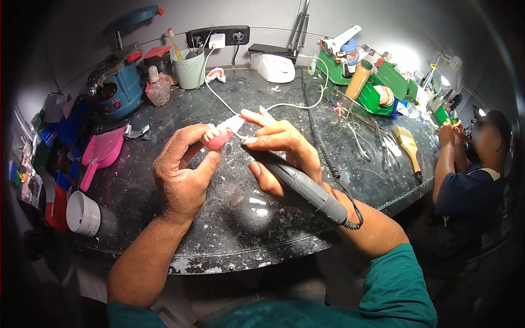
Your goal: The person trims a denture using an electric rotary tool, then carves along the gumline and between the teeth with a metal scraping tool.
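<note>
Pinched between the thumb and fingers of my left hand [183,167] is a denture [220,139] with a pink base and pale teeth. Fine dust coats that hand. My right hand [287,145] grips a dark rotary handpiece [298,185] like a pen, its tip end up against or very close to the denture; I cannot tell if they touch. A coiled cord [354,210] leaves the handpiece's rear and passes by my right wrist. Both hands are above the middle of the dusty dark worktop [229,240].
Left are a pink dustpan [105,146], a white tub [83,214] and a blue machine [116,87]. A green cup [189,71] and a white lamp base [275,68] stand behind. Right lie pliers [362,143], a brush [407,145] and green bins [377,95]. Another person [473,175] sits far right.
</note>
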Demonstrator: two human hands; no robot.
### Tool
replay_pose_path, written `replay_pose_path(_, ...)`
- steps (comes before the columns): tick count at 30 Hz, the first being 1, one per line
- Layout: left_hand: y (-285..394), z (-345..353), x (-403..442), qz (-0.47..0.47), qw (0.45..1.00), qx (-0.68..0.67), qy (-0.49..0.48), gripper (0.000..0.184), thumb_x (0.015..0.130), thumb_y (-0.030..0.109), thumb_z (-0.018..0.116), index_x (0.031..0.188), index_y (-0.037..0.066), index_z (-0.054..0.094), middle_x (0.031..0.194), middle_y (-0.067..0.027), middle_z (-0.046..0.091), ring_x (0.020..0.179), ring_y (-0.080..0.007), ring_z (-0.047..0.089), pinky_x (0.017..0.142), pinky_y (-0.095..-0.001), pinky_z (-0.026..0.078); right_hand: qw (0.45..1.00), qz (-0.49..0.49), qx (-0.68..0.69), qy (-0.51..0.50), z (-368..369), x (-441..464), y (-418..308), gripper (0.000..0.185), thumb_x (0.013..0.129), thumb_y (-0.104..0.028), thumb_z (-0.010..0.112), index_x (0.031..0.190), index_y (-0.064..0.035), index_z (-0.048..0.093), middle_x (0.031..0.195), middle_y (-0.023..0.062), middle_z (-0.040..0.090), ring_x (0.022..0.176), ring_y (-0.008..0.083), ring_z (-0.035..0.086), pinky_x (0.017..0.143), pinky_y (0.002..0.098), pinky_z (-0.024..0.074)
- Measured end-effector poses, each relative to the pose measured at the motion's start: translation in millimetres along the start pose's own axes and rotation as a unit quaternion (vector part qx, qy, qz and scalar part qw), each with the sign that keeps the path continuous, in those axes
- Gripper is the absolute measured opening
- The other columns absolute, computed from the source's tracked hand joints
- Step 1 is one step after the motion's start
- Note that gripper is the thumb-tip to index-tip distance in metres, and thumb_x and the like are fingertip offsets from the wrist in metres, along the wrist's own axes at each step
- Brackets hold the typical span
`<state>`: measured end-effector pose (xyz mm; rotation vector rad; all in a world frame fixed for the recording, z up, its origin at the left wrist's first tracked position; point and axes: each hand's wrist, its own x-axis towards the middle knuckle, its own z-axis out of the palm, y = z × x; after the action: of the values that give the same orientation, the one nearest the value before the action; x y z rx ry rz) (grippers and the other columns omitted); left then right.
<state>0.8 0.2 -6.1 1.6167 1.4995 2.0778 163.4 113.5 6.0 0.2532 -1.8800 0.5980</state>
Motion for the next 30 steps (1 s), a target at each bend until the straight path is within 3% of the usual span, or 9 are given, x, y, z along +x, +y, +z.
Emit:
replay_pose_path(11,1,0,1,0.022,1.0,-0.007,-0.007,0.033,0.079,-0.016,0.069,0.108,-0.002,0.065,0.115,-0.0097,0.065,0.11,-0.0176,0.064,0.102,-0.0327,0.053,1.0,-0.004,0.011,-0.008,-1,-2,2,0.039,0.075,0.002,0.075,0.111,-0.006,0.064,0.1,0.0095,0.065,0.124,0.0371,0.061,0.114,0.0636,0.032)
replay_pose_path(15,-3,-4,2,0.058,0.997,0.045,0.0,0.034,0.075,-0.012,0.071,0.106,0.0,0.066,0.112,-0.0115,0.066,0.105,-0.0212,0.066,0.095,-0.0337,0.053,1.0,-0.005,0.01,-0.019,-3,-2,4,0.036,0.077,-0.001,0.075,0.112,-0.0062,0.065,0.103,0.009,0.067,0.125,0.0373,0.061,0.115,0.0649,0.0281)
replay_pose_path(19,-3,-7,5,0.113,0.989,0.092,-0.01,0.034,0.071,-0.004,0.072,0.104,0.003,0.067,0.105,-0.0108,0.065,0.092,-0.0219,0.065,0.085,-0.0329,0.051,0.998,0.005,0.013,0.057,2,-3,3,0.038,0.084,-0.004,0.078,0.118,-0.0067,0.062,0.113,0.0097,0.07,0.125,0.0368,0.062,0.115,0.0625,0.0282)
replay_pose_path(20,-1,-8,4,0.112,0.989,0.093,-0.008,0.034,0.071,-0.004,0.072,0.104,0.003,0.067,0.105,-0.0108,0.065,0.092,-0.0219,0.065,0.085,-0.0329,0.051,0.999,-0.009,-0.032,0.041,0,-1,2,0.037,0.085,0.001,0.076,0.118,-0.0076,0.064,0.116,0.0097,0.071,0.121,0.0348,0.064,0.113,0.0568,0.0367)
replay_pose_path(23,5,-6,3,0.098,0.989,0.089,-0.06,0.031,0.07,-0.002,0.071,0.101,0.003,0.067,0.1,-0.0088,0.063,0.088,-0.0186,0.062,0.083,-0.0313,0.051,1.0,0.0,0.003,0.003,4,0,8,0.039,0.083,0.004,0.076,0.117,-0.0083,0.065,0.118,0.0099,0.07,0.114,0.0319,0.067,0.103,0.0465,0.0486)
replay_pose_path(24,7,-5,2,0.074,0.993,0.055,-0.075,0.031,0.07,-0.003,0.071,0.101,0.003,0.067,0.099,-0.0082,0.062,0.089,-0.0173,0.062,0.083,-0.0309,0.051,1.0,0.008,-0.001,-0.011,4,0,7,0.041,0.08,0.009,0.076,0.116,-0.0069,0.066,0.115,0.0099,0.07,0.105,0.0263,0.07,0.091,0.0355,0.0549)
replay_pose_path(27,12,-2,-1,0.024,0.994,-0.013,-0.104,0.03,0.074,-0.003,0.072,0.103,0.003,0.065,0.097,-0.0054,0.06,0.094,-0.0126,0.062,0.085,-0.0285,0.051,0.999,0.043,0.011,-0.003,1,-2,7,0.041,0.079,0.013,0.074,0.114,-0.0049,0.065,0.11,0.0092,0.07,0.098,0.0204,0.07,0.085,0.0301,0.056)
replay_pose_path(28,12,1,-1,0.005,0.994,-0.043,-0.099,0.03,0.077,-0.002,0.073,0.105,0.002,0.064,0.099,-0.0046,0.061,0.096,-0.0119,0.062,0.087,-0.0281,0.052,0.996,0.074,0.032,0.033,5,-2,5,0.038,0.08,0.013,0.073,0.113,-0.0038,0.063,0.1,0.0085,0.068,0.092,0.0175,0.07,0.083,0.0284,0.0559)
replay_pose_path(30,18,-1,0,-0.042,0.99,-0.078,-0.11,0.031,0.084,-0.002,0.072,0.112,0.0,0.058,0.107,-0.0052,0.06,0.101,-0.0125,0.061,0.091,-0.0278,0.05,0.992,0.103,0.047,0.055,5,-4,6,0.038,0.083,0.011,0.074,0.114,-0.0038,0.059,0.102,0.0075,0.065,0.094,0.0159,0.068,0.082,0.0277,0.0564)
